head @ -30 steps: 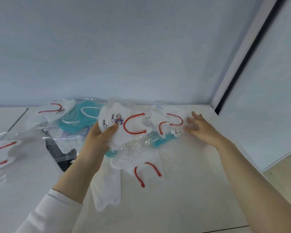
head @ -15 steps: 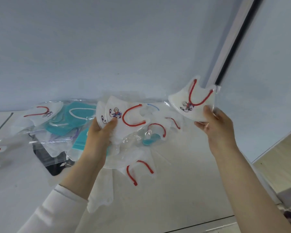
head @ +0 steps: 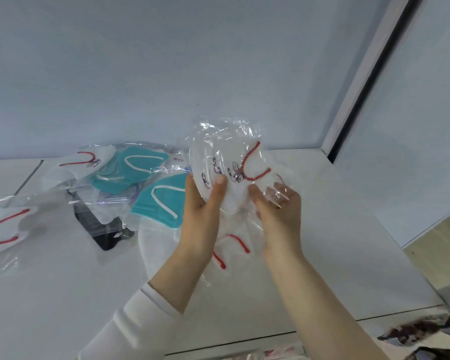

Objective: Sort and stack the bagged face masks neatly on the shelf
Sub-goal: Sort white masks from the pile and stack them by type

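Above the white shelf (head: 335, 229), both hands hold up a small stack of bagged white masks (head: 231, 162) with red ear loops and cartoon prints. My left hand (head: 203, 209) grips the stack's left side, thumb across the front. My right hand (head: 278, 211) holds the lower right edge through the clear plastic. Under my hands another bagged white mask with red loops (head: 231, 245) lies flat. Two teal bagged masks (head: 164, 201) (head: 133, 167) sit to the left.
More bagged white masks lie at the far left (head: 5, 229) and at the back left (head: 89, 162). A black mask (head: 102, 229) lies under clear bags. The cabinet's back wall and right side panel (head: 361, 74) close in the shelf. The front edge (head: 270, 336) runs below.
My right hand brought the white mask it had lifted over to the left hand's bunch. Both hands now hold the masks together as one stack, raised higher.
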{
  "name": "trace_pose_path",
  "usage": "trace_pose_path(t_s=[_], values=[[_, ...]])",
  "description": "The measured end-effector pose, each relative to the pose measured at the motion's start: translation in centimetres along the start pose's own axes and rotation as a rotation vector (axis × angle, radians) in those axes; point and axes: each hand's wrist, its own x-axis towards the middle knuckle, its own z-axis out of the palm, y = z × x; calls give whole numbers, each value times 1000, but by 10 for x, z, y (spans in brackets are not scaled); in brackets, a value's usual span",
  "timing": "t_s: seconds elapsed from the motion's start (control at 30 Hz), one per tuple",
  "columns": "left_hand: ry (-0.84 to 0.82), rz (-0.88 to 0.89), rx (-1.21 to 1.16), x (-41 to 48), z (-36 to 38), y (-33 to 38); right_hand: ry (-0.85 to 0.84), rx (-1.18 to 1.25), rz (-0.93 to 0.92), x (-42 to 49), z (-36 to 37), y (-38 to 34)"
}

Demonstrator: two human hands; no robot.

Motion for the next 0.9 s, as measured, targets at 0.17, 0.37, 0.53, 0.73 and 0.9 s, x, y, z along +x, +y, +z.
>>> trace_pose_path(t_s=[0.17,0.37,0.53,0.73,0.9], values=[[4,13,116,10,-35,7,-227,-252,-109,7,-3,7],[102,9,91,33,-89,20,-482,-1207,-439,93,-58,-6],[79,-22,75,28,-88,14,-584,-1368,-575,105,-57,8],[172,-53,35,32,-92,17,-400,-851,-714,81,-72,-8],[238,-52,-5,41,-82,17,-657,-1200,-555,79,-69,-4]])
